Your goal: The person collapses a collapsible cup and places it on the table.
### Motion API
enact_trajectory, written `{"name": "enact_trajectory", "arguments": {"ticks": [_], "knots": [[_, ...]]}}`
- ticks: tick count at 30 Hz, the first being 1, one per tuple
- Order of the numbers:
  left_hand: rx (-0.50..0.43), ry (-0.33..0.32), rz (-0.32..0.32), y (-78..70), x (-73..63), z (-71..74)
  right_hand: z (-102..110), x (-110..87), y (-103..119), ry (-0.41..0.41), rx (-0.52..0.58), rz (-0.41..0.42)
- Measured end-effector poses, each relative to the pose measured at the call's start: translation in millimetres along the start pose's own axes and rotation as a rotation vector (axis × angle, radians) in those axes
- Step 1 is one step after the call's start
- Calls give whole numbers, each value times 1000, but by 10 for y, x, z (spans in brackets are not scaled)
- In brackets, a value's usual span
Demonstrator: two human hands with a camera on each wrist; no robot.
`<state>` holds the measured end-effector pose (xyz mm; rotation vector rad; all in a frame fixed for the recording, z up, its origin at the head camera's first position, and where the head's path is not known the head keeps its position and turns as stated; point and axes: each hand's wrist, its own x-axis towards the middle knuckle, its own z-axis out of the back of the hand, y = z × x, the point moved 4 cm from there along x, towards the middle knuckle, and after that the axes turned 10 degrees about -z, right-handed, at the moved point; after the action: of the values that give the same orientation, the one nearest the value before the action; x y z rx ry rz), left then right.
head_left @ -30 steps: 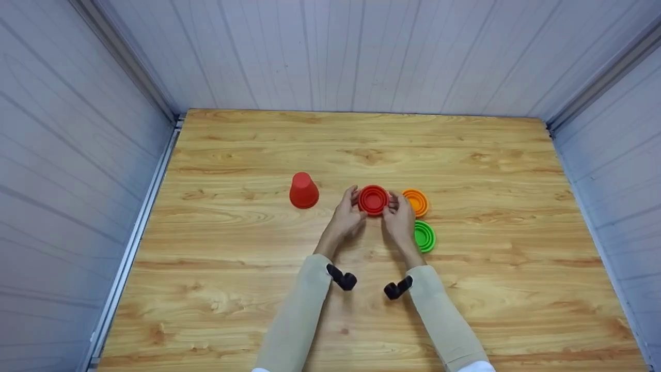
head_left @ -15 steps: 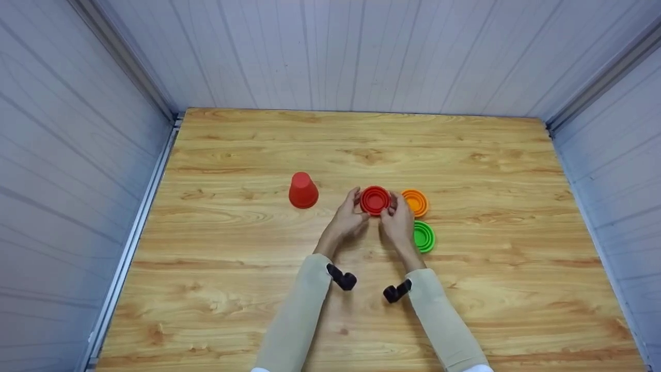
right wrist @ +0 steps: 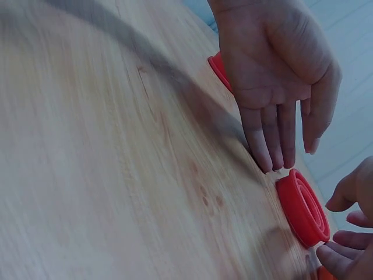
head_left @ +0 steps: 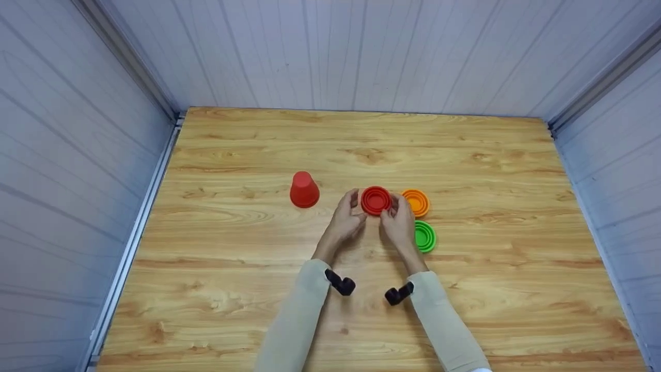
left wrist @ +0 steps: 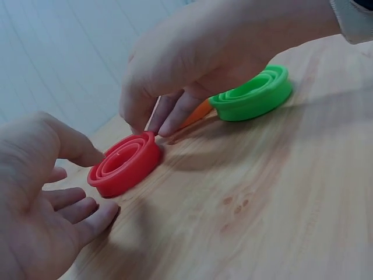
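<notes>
A red collapsible cup, folded flat into concentric rings, lies on the table between the two hands. My left hand stays at its left side, thumb and fingers spread a little apart, the palm facing the cup in the right wrist view. On the other side my right hand has its fingertips right at the cup's rim, loosely bent, as the left wrist view shows. An orange folded cup and a green folded cup lie just right of the right hand, partly covered by it in the head view.
A taller red cup stands upside down to the left of the hands. The wood-grain table is bounded by pale panel walls at the back and sides.
The red folded cup has shifted slightly to the right. My left hand has drawn a little back from its rim, while the right hand remains beside it.
</notes>
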<state>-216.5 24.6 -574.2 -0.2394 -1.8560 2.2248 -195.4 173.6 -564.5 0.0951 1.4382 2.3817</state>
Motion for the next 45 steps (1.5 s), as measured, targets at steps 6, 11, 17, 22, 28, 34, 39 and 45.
{"name": "enact_trajectory", "arguments": {"ticks": [6, 11, 17, 22, 28, 34, 39, 45], "knots": [[8, -123, 9, 6, -96, 52, 17, -16, 18, -12, 29, 20], [5, -265, 8, 5, -191, 127, 35, -23, 33, -9, 91, 38], [-5, -437, -47, -23, -311, 249, 44, -25, 39, -16, 112, 57], [-29, -594, -28, -21, -455, 378, 58, -25, 46, -16, 116, 53], [-48, -765, -5, 16, -593, 541, 76, -25, 58, -13, 146, 70], [-92, -852, -29, 39, -606, 696, 87, -24, 65, 0, 177, 70], [-62, -889, -17, 43, -585, 811, 106, -24, 64, 9, 193, 62], [-42, -879, 14, 60, -533, 916, 139, -12, 45, 14, 198, 46]]}}
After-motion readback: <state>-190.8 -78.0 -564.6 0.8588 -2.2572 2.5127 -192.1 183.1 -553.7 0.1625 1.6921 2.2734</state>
